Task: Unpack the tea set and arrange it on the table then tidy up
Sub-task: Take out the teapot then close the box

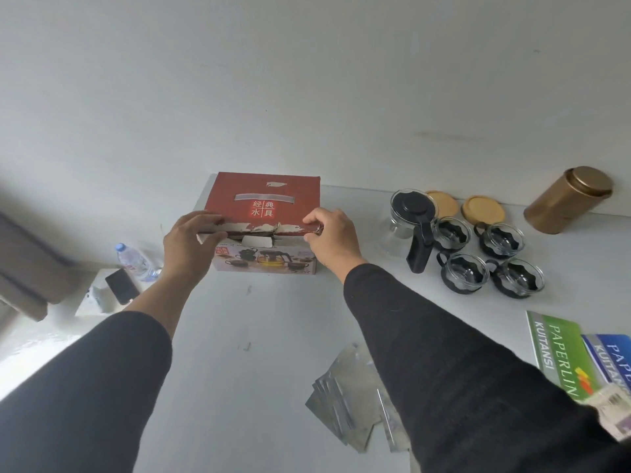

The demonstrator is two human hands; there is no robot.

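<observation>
Both arms reach forward from the bottom edge in dark sleeves toward the red box (263, 213), which stands at about 11 o'clock of the white table (256, 336), against the wall. The left hand (189, 244) grips the near left corner of the box's top flap, thumb on top and fingers curled under the torn front edge. The right hand (331, 237) pinches the near right corner of the same flap, fingertips bent together over the edge. The flap lies nearly flat, with white tears along its front lip.

The red top bears four white Chinese characters in a red square, 经典水具, below a grey handle slot. The front face shows a photo of a teapot and cups. The box's long axis runs 9 to 3 o'clock, printed front toward the person.

At 2 o'clock the glass teapot (409, 227) stands upright with a black lid, its black handle pointing toward 6 o'clock. Just beside it, four glass cups (485, 257) in black holders sit in a two-by-two cluster. Two round wooden lids (481, 208) lie flat behind them, and a gold tin (566, 203) stands beyond, at the wall.

At 4 o'clock lie a green booklet (556, 353) and a blue booklet (611, 356), both reading "PAPERLINE KUITANSI" in part. Silver foil pouches (345, 404) are fanned at 5 o'clock. At 9 o'clock, off the table, are a water bottle (135, 261) and a phone (121, 286).
</observation>
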